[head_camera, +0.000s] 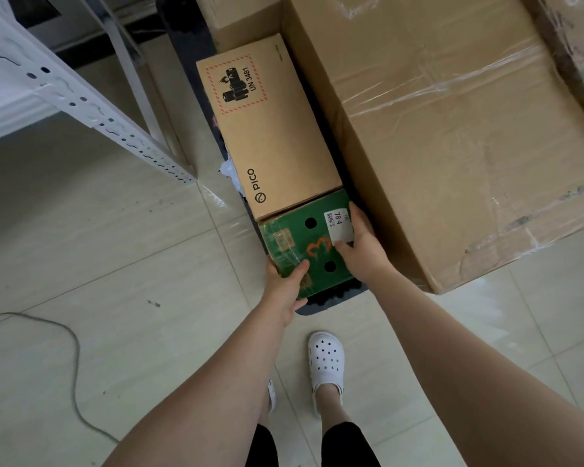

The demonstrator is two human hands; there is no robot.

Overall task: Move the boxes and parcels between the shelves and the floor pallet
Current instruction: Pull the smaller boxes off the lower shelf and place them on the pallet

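View from above, looking down at a person's two bare arms reaching to a small green box [297, 251]. The box sits on the near end of a dark floor pallet [334, 299].

The left hand [285, 284] grips the box's near left corner, thumb lying on top and fingers tucked under the edge. The right hand [361, 244] holds the box's right side, thumb pressed on top beside a white label [341, 224].

Just beyond both hands, a longer brown box [273, 129] with a battery warning mark lies touching the green box's far edge. To the right of the right hand stands a large carton [452, 129] wrapped in clear film. Well to the left of the left hand are a white metal shelf frame [81, 102] and a thin cable [71, 348] on the tiled floor. Below the hands, a white clog [326, 362] shows.
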